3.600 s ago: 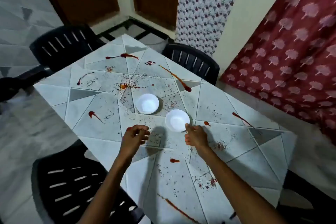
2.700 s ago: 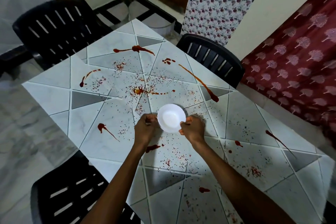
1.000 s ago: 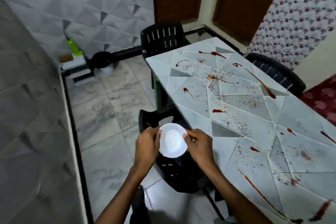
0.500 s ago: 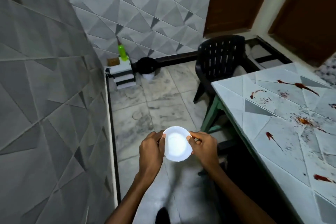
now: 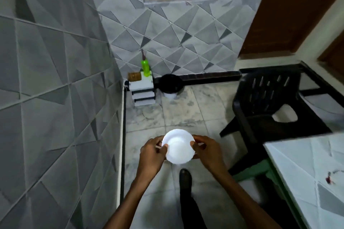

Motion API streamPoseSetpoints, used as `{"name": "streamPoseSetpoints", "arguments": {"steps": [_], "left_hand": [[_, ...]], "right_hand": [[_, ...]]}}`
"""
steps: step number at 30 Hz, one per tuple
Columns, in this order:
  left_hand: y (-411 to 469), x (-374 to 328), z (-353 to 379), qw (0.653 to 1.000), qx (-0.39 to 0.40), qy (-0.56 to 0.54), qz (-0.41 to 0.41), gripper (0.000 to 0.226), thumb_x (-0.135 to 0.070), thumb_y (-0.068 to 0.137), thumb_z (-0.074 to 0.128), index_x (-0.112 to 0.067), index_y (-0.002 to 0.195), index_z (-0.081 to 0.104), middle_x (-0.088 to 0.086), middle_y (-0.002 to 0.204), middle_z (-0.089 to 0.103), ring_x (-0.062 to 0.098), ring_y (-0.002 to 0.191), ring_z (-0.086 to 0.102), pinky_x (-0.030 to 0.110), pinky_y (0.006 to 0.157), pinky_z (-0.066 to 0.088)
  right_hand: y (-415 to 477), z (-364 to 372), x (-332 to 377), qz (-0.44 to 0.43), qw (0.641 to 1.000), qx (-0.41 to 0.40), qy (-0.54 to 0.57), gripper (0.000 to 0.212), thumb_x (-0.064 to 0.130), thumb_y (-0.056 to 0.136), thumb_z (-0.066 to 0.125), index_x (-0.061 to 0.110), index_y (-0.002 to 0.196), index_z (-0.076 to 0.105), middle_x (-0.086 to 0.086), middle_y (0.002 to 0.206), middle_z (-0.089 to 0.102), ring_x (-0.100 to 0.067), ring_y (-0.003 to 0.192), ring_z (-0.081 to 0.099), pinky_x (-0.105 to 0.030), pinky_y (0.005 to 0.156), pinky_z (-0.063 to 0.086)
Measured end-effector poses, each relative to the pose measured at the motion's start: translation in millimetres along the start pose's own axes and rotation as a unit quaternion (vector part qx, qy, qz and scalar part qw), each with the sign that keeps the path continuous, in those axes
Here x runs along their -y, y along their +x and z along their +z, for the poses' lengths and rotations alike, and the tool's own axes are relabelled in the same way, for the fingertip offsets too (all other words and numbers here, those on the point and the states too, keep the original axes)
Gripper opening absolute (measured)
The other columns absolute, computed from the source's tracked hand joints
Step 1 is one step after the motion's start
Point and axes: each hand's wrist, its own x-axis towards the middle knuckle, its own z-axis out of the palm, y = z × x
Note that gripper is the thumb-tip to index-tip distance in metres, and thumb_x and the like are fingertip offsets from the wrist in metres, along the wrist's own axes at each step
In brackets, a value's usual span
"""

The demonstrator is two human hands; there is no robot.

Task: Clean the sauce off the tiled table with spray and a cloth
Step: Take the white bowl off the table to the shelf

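Both hands carry a stack of white bowls (image 5: pixel 178 148) over the floor. My left hand (image 5: pixel 151 154) grips its left rim and my right hand (image 5: pixel 207 152) grips its right rim. A corner of the tiled table (image 5: pixel 305 169) shows at the lower right, with a red sauce spot (image 5: pixel 329 179) on it. Far off in the room corner, a green spray bottle (image 5: pixel 145 68) stands on a small white shelf unit (image 5: pixel 142 89), beside a brown folded item (image 5: pixel 134 76) that may be a cloth.
A black plastic chair (image 5: pixel 268 106) stands to the right, between me and the table's end. A black bin (image 5: pixel 170 84) sits by the far wall next to the shelf unit. A tiled wall (image 5: pixel 55 98) runs close on my left. My shoe (image 5: pixel 185 175) is below the bowls.
I stacked the two bowls on the table, lifted them with both hands and turned left away from it. The table has slid to the right edge and the shelf corner is nearer.
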Motion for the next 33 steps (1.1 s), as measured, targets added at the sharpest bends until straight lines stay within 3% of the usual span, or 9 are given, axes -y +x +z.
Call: {"name": "streamPoseSetpoints", "arguments": {"steps": [3,6,10,14,19,23,25,28,33], "left_hand": [[78.3,-14.3,-8.2,0.995,-0.039,-0.068,-0.064,0.022,-0.017,0.089,0.067,-0.028,0.106,0.074,-0.012,0.091,0.072,0.014,0.083,0.071,0.040,0.077,0.061],[147.8,-32.3,-18.4,0.985,-0.072,-0.132,-0.082,0.018,-0.023,0.084,0.072,-0.036,0.096,0.073,-0.013,0.092,0.074,0.013,0.087,0.070,0.042,0.077,0.061],[243.3,-50.9,-33.7,0.972,-0.121,-0.176,-0.094,0.023,-0.022,0.082,0.077,-0.028,0.104,0.073,-0.007,0.098,0.075,0.017,0.094,0.069,0.041,0.082,0.059],[331.4,-54.9,-53.0,0.968,-0.137,-0.186,-0.101,0.022,-0.014,0.087,0.071,-0.032,0.099,0.069,-0.008,0.099,0.073,0.015,0.096,0.068,0.026,0.078,0.053],[456.1,-34.6,-80.9,0.961,-0.138,-0.210,-0.115,0.027,-0.007,0.086,0.071,-0.032,0.097,0.071,-0.004,0.097,0.073,0.017,0.092,0.067,0.032,0.077,0.058],[561.9,-7.0,-102.4,0.954,-0.123,-0.245,-0.125,0.030,-0.002,0.086,0.071,-0.029,0.099,0.069,-0.018,0.088,0.071,0.007,0.086,0.068,0.024,0.064,0.057],[605.8,8.5,-114.0,0.952,-0.100,-0.254,-0.136,0.029,-0.011,0.082,0.077,-0.026,0.105,0.067,-0.016,0.093,0.071,0.004,0.085,0.069,0.023,0.060,0.057],[677.3,36.5,-130.8,0.951,-0.083,-0.235,-0.185,0.047,-0.031,0.068,0.075,-0.025,0.114,0.063,0.002,0.107,0.067,0.017,0.094,0.067,0.031,0.062,0.059],[771.3,82.3,-136.0,0.951,-0.082,-0.196,-0.225,0.036,-0.013,0.077,0.071,-0.031,0.107,0.063,-0.001,0.102,0.065,0.020,0.093,0.065,0.031,0.062,0.060]], "right_hand": [[89.5,10.5,24.9,0.010,0.999,0.044,0.020,0.029,0.008,0.090,0.075,0.036,0.095,0.073,0.006,0.091,0.072,-0.019,0.082,0.072,-0.030,0.056,0.062],[172.9,23.5,50.2,0.013,0.998,0.062,0.017,0.023,0.001,0.089,0.073,0.022,0.099,0.072,0.002,0.087,0.070,-0.021,0.075,0.069,-0.024,0.053,0.059],[282.1,48.7,87.4,0.000,0.996,0.085,0.006,0.017,0.003,0.090,0.073,0.019,0.098,0.072,0.005,0.087,0.069,-0.007,0.069,0.070,-0.021,0.054,0.058],[372.2,84.3,111.5,0.031,0.996,0.079,0.023,0.018,0.003,0.089,0.073,0.018,0.099,0.074,-0.002,0.096,0.070,-0.016,0.081,0.071,-0.030,0.059,0.063],[483.3,144.1,123.5,0.049,0.995,0.086,0.018,0.018,0.001,0.090,0.070,0.015,0.101,0.072,0.005,0.089,0.068,-0.011,0.076,0.069,-0.022,0.056,0.060],[574.7,199.1,118.9,0.063,0.994,0.091,0.007,0.016,0.004,0.090,0.073,0.015,0.101,0.073,0.006,0.087,0.069,-0.014,0.074,0.070,-0.028,0.058,0.062],[614.4,225.1,115.9,0.083,0.992,0.096,0.010,0.016,0.008,0.090,0.076,0.014,0.104,0.072,0.001,0.090,0.070,-0.017,0.073,0.072,-0.030,0.060,0.063],[679.9,268.1,107.6,0.116,0.987,0.115,-0.003,0.013,0.009,0.092,0.073,0.013,0.104,0.070,-0.003,0.091,0.070,-0.014,0.069,0.070,-0.026,0.059,0.061],[769.7,322.7,82.7,0.175,0.970,0.164,-0.038,0.017,0.003,0.095,0.068,0.006,0.111,0.068,-0.007,0.093,0.068,-0.015,0.068,0.067,-0.020,0.056,0.058]]}}
